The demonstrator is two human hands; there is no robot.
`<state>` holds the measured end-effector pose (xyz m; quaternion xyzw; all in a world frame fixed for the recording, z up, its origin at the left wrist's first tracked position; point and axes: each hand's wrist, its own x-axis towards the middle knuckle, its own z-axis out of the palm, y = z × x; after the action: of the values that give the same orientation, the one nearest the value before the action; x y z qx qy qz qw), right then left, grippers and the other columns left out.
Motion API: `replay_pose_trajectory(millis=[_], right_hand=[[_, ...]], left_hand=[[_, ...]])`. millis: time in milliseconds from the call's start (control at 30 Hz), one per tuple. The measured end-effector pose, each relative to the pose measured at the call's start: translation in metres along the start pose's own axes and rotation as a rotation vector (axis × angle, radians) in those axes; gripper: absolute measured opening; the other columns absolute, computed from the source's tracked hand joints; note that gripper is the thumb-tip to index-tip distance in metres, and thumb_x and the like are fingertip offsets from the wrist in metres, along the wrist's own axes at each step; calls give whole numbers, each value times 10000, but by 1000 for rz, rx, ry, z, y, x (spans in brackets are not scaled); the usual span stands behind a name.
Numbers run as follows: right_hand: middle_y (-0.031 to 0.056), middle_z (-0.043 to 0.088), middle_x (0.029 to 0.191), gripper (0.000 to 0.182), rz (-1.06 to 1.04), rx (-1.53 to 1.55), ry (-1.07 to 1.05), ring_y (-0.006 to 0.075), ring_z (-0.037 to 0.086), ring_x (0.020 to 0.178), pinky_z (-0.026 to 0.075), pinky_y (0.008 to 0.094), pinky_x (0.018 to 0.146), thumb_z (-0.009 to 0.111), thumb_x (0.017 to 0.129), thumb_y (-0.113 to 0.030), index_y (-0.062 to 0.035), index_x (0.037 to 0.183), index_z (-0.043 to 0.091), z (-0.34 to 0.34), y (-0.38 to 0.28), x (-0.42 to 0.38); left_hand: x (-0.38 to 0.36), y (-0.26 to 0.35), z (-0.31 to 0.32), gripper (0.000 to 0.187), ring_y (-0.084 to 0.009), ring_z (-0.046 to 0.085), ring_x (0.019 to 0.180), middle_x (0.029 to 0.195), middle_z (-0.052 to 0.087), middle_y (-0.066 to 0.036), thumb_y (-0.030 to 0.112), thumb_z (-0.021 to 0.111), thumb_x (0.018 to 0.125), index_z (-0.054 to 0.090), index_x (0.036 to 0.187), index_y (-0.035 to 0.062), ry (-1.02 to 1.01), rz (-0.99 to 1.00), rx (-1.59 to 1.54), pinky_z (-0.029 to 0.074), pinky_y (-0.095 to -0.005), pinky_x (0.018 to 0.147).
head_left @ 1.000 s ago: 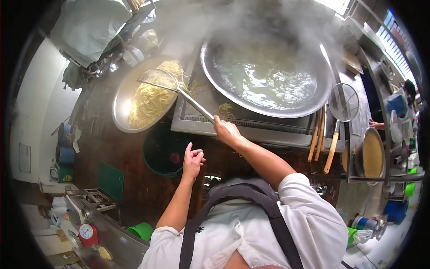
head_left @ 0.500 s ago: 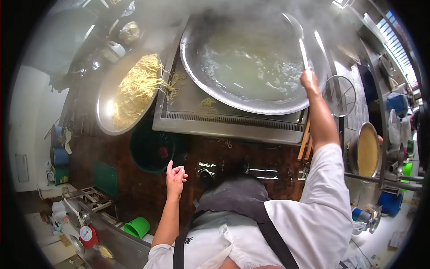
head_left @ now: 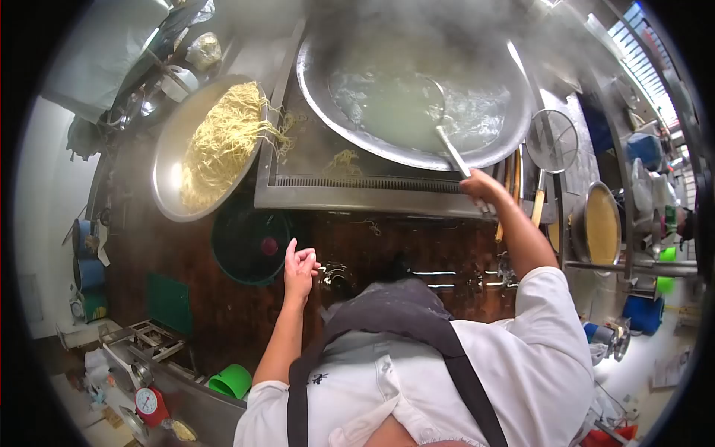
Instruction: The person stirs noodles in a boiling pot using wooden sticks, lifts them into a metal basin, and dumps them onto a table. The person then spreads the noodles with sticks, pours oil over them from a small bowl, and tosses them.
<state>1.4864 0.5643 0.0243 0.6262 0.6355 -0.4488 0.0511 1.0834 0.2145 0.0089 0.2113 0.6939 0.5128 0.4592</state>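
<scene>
My right hand (head_left: 484,188) is closed round the pale handle of a long-handled skimmer (head_left: 450,148). Its round head is mostly under the cloudy water, with only a curved edge showing. The wide metal wok (head_left: 417,160) holds this bubbling, steaming water. Held out in front of my body, my left hand (head_left: 299,274) is empty, fingers apart and partly bent. It is nearest a dark green bucket (head_left: 223,257) on the floor. Beyond that, a tilted metal bowl (head_left: 165,175) carries a heap of yellow noodles (head_left: 223,141), some strands hanging over its edge.
A round wire strainer (head_left: 553,141) rests right of the wok, beside wooden handles. Further right is a pan of yellowish contents (head_left: 602,223). Stray noodles (head_left: 342,162) lie on the steel stove top (head_left: 298,195). A red scale (head_left: 151,406) and green tub (head_left: 231,380) are lower left.
My right hand has drawn the skimmer from the wok's right side leftward and nearer to me, its head now in the water. My left hand has risen slightly.
</scene>
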Motion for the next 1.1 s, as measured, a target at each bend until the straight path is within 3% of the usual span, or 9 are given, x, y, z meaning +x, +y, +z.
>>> replay_pose_trajectory(millis=[167, 333, 433, 467, 500, 567, 633, 800, 1100], right_hand=[[-32, 463, 619, 160, -164, 648, -189, 81, 437, 520, 365, 271, 471, 619, 856, -141, -98, 738, 520, 83, -89, -64], [-17, 472, 619, 192, -248, 638, -145, 92, 456, 491, 387, 297, 429, 623, 934, -216, -90, 847, 506, 135, -179, -101], [-2, 479, 644, 241, -373, 371, -9, 108, 480, 467, 399, 303, 415, 616, 973, -262, -65, 906, 495, 160, -240, -137], [38, 512, 634, 347, -401, 343, 66, 133, 517, 497, 419, 344, 445, 617, 989, -319, -5, 913, 491, 176, -254, -149], [126, 581, 649, 362, -405, 288, 101, 245, 598, 528, 464, 419, 494, 603, 992, -326, 17, 997, 486, 189, -274, -164], [232, 650, 735, 344, -648, -15, 390, 417, 652, 641, 501, 528, 593, 579, 990, -288, 26, 1080, 470, 249, -265, -127], [296, 663, 836, 319, -675, -112, 428, 518, 636, 772, 495, 598, 694, 560, 975, -229, 35, 1114, 448, 290, -263, -122], [254, 676, 845, 277, -729, -325, 282, 464, 657, 807, 505, 567, 709, 554, 981, -217, -1, 1110, 436, 315, -242, -89], [279, 665, 834, 284, -699, -98, 306, 500, 635, 817, 490, 590, 732, 593, 955, -198, -17, 1118, 447, 286, -206, -82]], left_hand=[[15, 11, -16, 727, -116, 630, 783, 1135, 639, -109, 113, 619, 957, 214, 1554, 21, -112, 75, -12, 518, -241, 651], [17, 16, -49, 707, -129, 640, 790, 1160, 637, -124, 114, 613, 961, 233, 1552, 35, -153, 144, -12, 521, -254, 657], [6, 14, -82, 706, -130, 639, 789, 1168, 638, -129, 104, 610, 959, 230, 1550, 31, -98, 123, -21, 521, -258, 658], [1, 10, -94, 706, -130, 638, 788, 1168, 639, -129, 103, 608, 959, 229, 1550, 30, -78, 105, -34, 522, -259, 658], [-3, 5, -106, 706, -131, 638, 788, 1169, 640, -130, 102, 606, 960, 227, 1550, 29, -59, 89, -47, 522, -260, 659], [-11, -10, -128, 714, -130, 639, 784, 1151, 647, -119, 104, 609, 955, 222, 1549, 15, -17, 82, -44, 523, -260, 656], [-19, -20, -144, 728, -128, 642, 778, 1127, 650, -105, 104, 624, 948, 223, 1546, -1, 21, 75, -49, 524, -256, 646], [-35, -16, -153, 714, -121, 644, 776, 1118, 649, -110, 108, 611, 953, 227, 1544, -6, 58, 65, -72, 529, -249, 651], [-11, 11, -81, 717, -129, 633, 788, 1164, 631, -126, 104, 610, 961, 214, 1553, 24, -90, 78, 15, 512, -247, 648]])
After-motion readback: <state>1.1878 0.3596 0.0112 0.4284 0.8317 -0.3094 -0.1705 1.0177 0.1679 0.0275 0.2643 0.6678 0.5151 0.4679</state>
